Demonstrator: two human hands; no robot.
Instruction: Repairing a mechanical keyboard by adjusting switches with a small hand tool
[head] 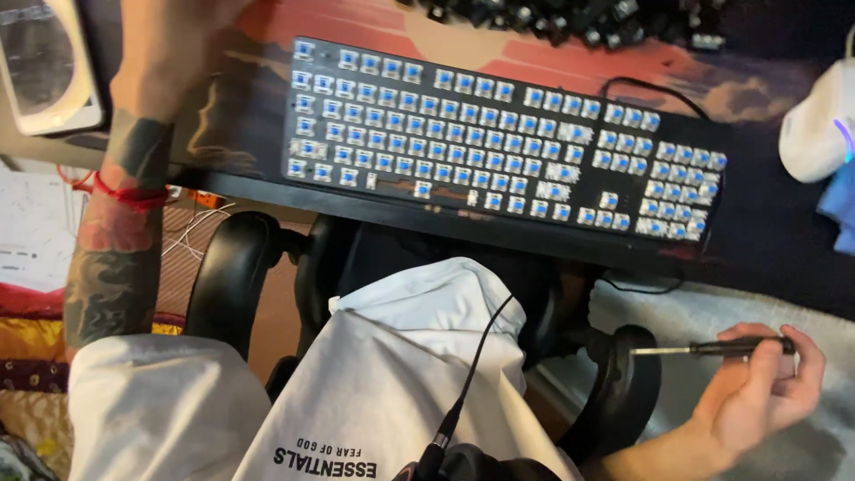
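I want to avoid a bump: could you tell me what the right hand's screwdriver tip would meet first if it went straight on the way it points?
Probably the black chair armrest: the screwdriver in the right hand points left, tip just above it, though depth is unclear.

Most of the desk (784, 240) is filled by the keyboard (499, 142). Its far side is blocked by a pile of keycaps (570, 20), and its right end by a white mouse (815, 129). Open room is left low on the right, above the grey carpet (695, 312), beside the chair armrest (623, 392).
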